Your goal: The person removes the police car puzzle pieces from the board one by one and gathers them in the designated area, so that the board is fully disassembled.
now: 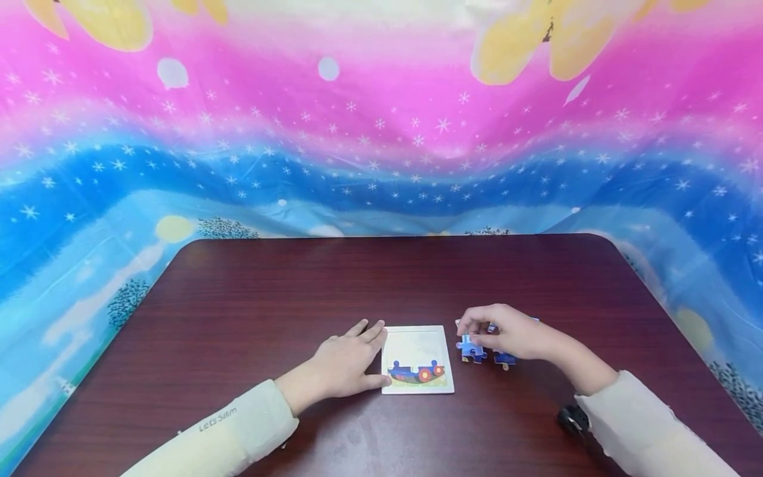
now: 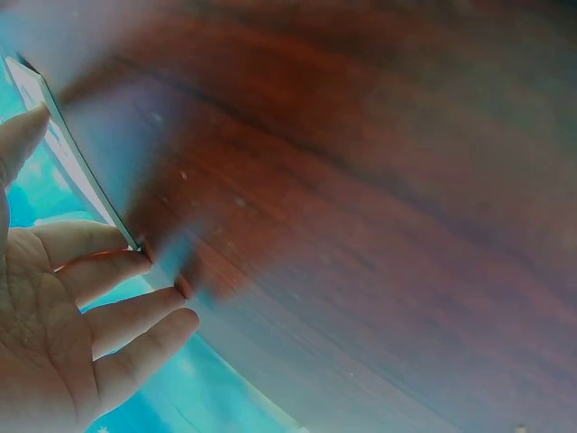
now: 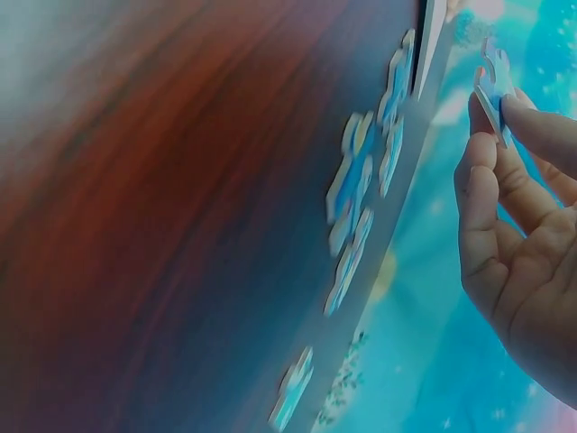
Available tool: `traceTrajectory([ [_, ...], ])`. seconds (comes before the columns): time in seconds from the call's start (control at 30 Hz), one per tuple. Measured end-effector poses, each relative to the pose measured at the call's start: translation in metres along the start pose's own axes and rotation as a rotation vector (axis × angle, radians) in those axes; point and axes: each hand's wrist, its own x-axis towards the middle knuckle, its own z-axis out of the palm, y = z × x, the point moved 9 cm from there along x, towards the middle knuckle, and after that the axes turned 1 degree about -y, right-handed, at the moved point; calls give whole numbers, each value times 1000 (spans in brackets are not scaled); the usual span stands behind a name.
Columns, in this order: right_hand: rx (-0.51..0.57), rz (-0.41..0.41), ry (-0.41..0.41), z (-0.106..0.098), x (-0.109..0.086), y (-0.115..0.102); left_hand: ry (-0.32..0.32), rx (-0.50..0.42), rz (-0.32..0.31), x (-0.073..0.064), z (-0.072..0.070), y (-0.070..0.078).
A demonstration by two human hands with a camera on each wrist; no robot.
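Note:
A square white puzzle tray (image 1: 417, 346) lies on the table, with joined pieces (image 1: 411, 376) along its near side picturing a blue vehicle with red and yellow wheels. My left hand (image 1: 346, 361) rests at the tray's left edge, thumb and fingers spread and fairly straight. To the right of the tray, my right hand (image 1: 507, 331) pinches a jigsaw piece (image 3: 494, 90) between thumb and fingers, raised off the table. Loose blue jigsaw pieces (image 1: 504, 358) lie beneath that hand, which partly covers them. Several loose pieces (image 3: 352, 185) show more fully in the right wrist view.
The dark red-brown wooden table (image 1: 286, 285) has rounded far corners. Behind it hangs a pink and blue cloth (image 1: 381, 146) with snowflakes. A small black object (image 1: 573, 419) sits by the right sleeve cuff.

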Motion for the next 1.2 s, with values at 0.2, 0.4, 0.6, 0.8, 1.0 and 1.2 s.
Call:
traceTrajectory([
  [0.2, 2, 28, 33, -10, -17, 13, 2, 8, 1, 0, 0, 0],
  [0.4, -16, 37, 66, -19, -33, 25, -3, 1, 0, -1, 1, 0],
  [0.6, -17, 41, 83, -26, -47, 33, -4, 12, 2, 0, 2, -1],
  [0.8, -16, 51, 87, -34, -59, 42, -1, 2, 4, 0, 0, -1],
  [1.0, -31, 60, 75, -38, -66, 54, -1, -2, 2, 0, -1, -1],
  [1.2, -1, 105, 37, -36, -72, 67, -4, -1, 4, 1, 0, 1],
])
